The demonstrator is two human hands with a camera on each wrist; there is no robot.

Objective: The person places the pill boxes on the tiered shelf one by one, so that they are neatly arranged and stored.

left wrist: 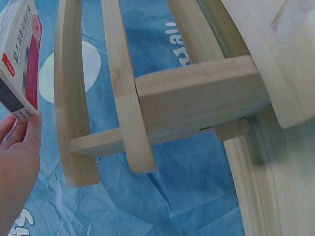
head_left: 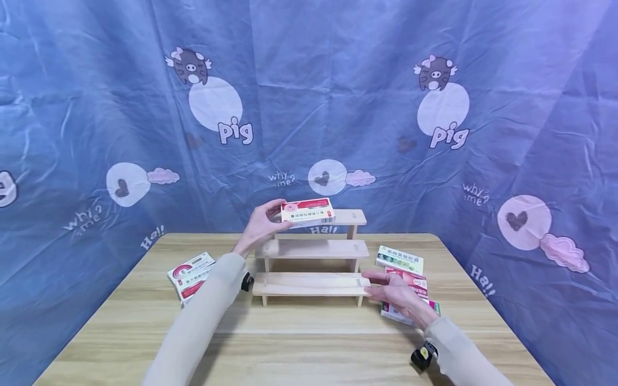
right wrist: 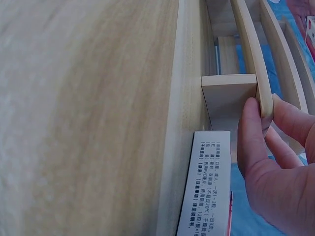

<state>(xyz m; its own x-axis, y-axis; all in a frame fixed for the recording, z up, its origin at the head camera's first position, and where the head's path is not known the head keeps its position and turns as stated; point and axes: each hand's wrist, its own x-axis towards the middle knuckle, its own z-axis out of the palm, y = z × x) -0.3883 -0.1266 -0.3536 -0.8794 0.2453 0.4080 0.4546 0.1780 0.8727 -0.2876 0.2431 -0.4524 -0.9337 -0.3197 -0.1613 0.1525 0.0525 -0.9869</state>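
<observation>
A three-tiered wooden rack stands on the table. Over the left part of its top tier, my left hand holds a white and red medicine box, thumb in front and fingers behind. The left wrist view shows this medicine box at its left edge, beside the ends of the tiers. My right hand pinches the right end of the lowest tier. In the right wrist view, the right hand's thumb and fingers lie on either side of that board's end.
Medicine boxes lie at the rack's left. On its right, a green and white box, a red and white box and another box lie partly behind my right hand. A blue patterned cloth hangs behind the wooden table.
</observation>
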